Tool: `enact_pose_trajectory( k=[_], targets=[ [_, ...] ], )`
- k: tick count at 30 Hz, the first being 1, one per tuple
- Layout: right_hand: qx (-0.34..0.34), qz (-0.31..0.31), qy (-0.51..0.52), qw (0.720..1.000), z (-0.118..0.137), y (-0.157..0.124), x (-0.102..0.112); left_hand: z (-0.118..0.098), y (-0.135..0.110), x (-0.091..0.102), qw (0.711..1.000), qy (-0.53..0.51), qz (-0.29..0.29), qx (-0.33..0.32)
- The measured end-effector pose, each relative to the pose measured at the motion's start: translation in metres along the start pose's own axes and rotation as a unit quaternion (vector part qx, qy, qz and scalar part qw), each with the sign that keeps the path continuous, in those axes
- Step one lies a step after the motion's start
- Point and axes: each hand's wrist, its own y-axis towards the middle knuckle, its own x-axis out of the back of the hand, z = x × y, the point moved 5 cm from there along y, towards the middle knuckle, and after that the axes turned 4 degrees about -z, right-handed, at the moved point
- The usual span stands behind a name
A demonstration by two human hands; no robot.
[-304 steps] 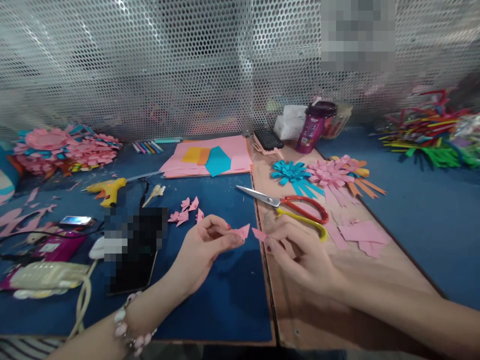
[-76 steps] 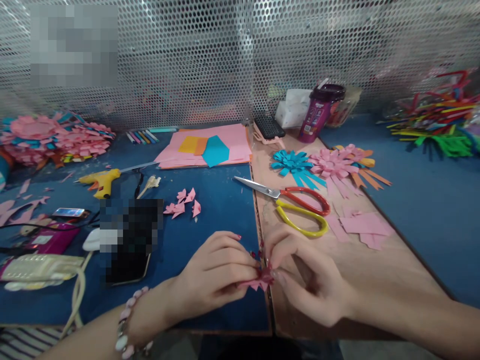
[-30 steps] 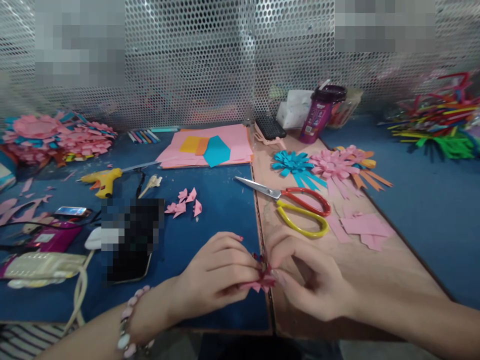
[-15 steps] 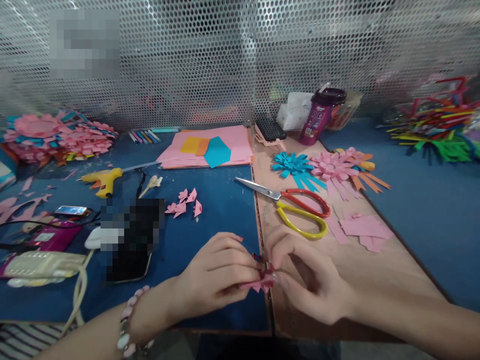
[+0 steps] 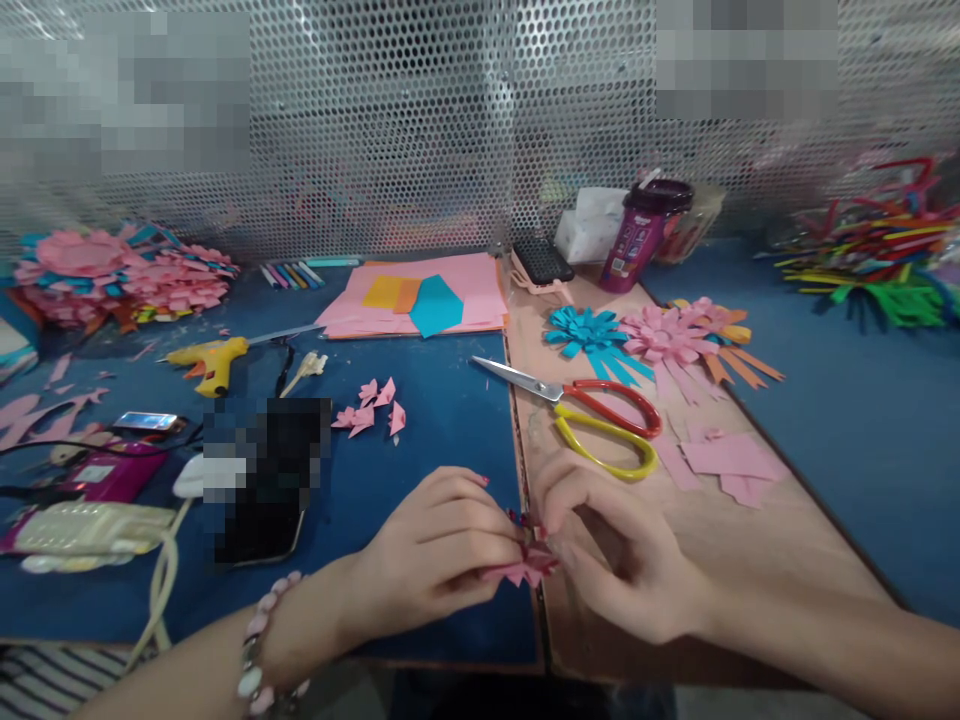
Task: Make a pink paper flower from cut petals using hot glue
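Note:
Both of my hands meet over the table's front edge, pinching one small folded pink paper piece (image 5: 525, 571). My left hand (image 5: 439, 550) is closed on its left side, thumb below and fingers curled above. From the right, my right hand (image 5: 622, 555) is closed on the same piece with its fingertips. Most of the paper is hidden by my fingers. Several small folded pink pieces (image 5: 371, 408) lie on the blue mat beyond my left hand.
Red-and-yellow scissors (image 5: 592, 415) lie just past my right hand. Pink offcuts (image 5: 724, 465) and paper flowers (image 5: 664, 340) sit to the right. A glue gun (image 5: 210, 358), a phone (image 5: 259, 490), coloured sheets (image 5: 420, 300), and a purple cup (image 5: 637, 235) stand around; a mesh wall is behind.
Ten seconds ago each hand held a separate pink piece, apart and further out. Now both are joined nearer the table edge. In the last second only slight finger shifts show.

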Motion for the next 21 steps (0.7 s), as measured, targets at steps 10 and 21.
enact_pose_trajectory(
  k=[10,21],
  targets=[
    [-0.001,0.003,0.009,1.000,-0.0020,-0.0018,-0.0016,0.0002,-0.0006,0.0003,1.000,-0.004,-0.002,-0.001],
    [-0.017,0.022,0.015,1.000,-0.0025,-0.0044,-0.0010,-0.0009,-0.0006,-0.0009,1.000,-0.004,0.000,-0.007]
  ],
)
